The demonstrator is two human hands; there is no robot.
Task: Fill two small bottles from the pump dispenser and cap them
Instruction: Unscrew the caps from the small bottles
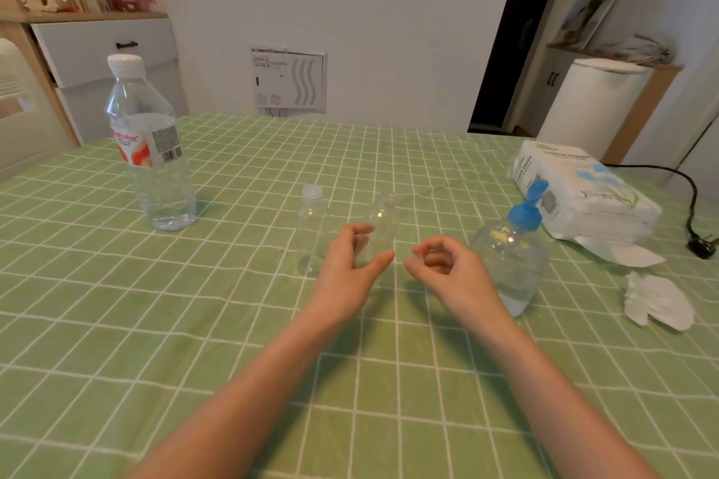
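Two small clear bottles stand mid-table. The left small bottle (311, 233) wears a translucent cap. The right small bottle (383, 222) has a bare threaded neck, and my left hand (350, 264) grips its lower part between thumb and fingers. My right hand (443, 268) hovers just right of it with curled fingers, index and thumb pinching a small pale piece that looks like the bottle cap (417, 250). The pump dispenser (513, 249), clear with a blue pump head, stands right behind my right hand.
A large water bottle (155, 152) stands at the far left of the green checked tablecloth (233, 323). A tissue pack (583, 198) and a crumpled tissue (657, 301) lie at the right. A black cable with a plug (700, 245) trails at the right edge.
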